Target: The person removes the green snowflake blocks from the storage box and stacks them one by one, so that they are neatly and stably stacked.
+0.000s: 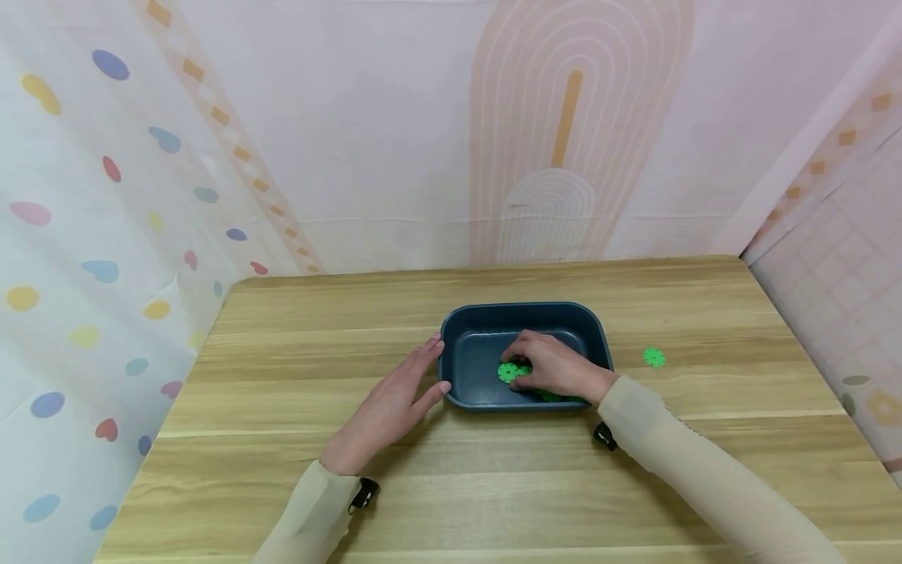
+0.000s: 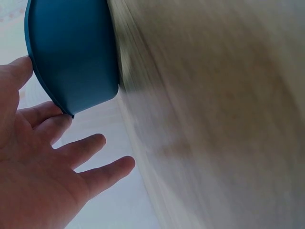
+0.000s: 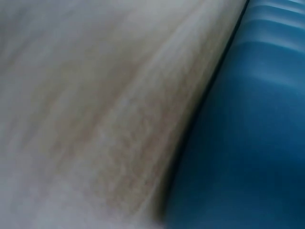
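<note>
A dark blue rectangular basin (image 1: 479,313) sits on the wooden table. My left hand (image 1: 387,407) has its fingers extended, with the fingertips and thumb touching the basin's left rim; in the left wrist view the hand (image 2: 43,162) is spread, two fingers apart from the wall. Inside the basin my right hand (image 1: 557,366) curls its thumb and fingers around green notched plastic discs (image 1: 508,372). More green discs (image 1: 550,396) lie under that hand, partly hidden by it. Only the basin's outer wall (image 3: 248,143) and the table show in the right wrist view.
A single green notched disc (image 1: 654,357) lies on the table (image 1: 296,352) to the right of the basin. Patterned curtains (image 1: 352,117) hang behind the table's back edge and along both sides.
</note>
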`<action>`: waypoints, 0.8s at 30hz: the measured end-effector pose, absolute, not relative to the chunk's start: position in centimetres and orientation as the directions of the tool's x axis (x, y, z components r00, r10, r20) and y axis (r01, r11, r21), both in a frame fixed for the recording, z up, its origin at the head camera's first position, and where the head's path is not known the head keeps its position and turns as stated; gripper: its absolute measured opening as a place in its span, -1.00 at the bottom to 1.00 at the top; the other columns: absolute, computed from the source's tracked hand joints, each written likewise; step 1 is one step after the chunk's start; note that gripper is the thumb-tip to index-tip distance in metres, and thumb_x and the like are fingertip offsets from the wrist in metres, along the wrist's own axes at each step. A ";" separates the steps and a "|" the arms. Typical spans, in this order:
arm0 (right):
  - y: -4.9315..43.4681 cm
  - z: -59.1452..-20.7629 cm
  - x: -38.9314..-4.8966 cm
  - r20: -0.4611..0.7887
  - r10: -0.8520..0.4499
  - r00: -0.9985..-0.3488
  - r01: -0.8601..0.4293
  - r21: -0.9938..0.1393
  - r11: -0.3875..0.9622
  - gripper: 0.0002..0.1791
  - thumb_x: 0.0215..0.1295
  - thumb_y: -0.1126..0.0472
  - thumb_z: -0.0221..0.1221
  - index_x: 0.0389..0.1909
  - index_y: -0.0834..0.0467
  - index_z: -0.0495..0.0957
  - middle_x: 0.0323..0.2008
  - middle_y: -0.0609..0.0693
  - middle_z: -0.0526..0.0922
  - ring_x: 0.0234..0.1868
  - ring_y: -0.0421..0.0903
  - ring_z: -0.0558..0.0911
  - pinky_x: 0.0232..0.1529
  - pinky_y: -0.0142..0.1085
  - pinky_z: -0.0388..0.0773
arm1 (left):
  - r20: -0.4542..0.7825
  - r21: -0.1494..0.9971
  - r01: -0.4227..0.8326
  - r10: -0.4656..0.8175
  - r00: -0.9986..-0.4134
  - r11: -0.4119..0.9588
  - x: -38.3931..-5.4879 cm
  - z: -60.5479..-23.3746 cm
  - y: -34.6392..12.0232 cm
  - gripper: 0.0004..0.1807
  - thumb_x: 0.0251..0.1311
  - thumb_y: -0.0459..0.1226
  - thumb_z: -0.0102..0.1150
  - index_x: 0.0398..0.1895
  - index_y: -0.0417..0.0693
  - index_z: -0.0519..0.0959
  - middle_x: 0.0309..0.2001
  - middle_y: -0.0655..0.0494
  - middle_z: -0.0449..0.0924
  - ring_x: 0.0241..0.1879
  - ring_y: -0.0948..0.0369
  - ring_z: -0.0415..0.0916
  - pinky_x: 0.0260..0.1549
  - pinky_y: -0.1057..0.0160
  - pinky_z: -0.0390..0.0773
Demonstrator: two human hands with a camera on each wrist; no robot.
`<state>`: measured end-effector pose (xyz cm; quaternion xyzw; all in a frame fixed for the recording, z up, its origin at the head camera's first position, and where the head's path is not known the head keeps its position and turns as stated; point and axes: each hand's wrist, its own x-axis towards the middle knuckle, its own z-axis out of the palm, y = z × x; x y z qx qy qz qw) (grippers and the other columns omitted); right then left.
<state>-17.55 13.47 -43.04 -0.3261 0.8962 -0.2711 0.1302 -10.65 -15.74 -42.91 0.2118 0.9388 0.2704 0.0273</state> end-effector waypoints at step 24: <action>13.4 -42.6 -17.3 -0.015 -0.657 -0.754 -0.537 -0.561 0.630 -0.64 0.36 0.18 0.39 0.12 0.19 0.68 -0.03 -0.01 0.68 -0.08 -0.12 0.61 0.01 -0.19 0.63 | 0.046 0.541 0.371 0.415 -0.909 0.754 -10.7 -42.8 -15.8 -0.26 0.57 0.06 0.02 0.65 -0.05 0.14 0.65 0.03 0.02 0.59 -0.04 0.06 0.46 -0.16 0.23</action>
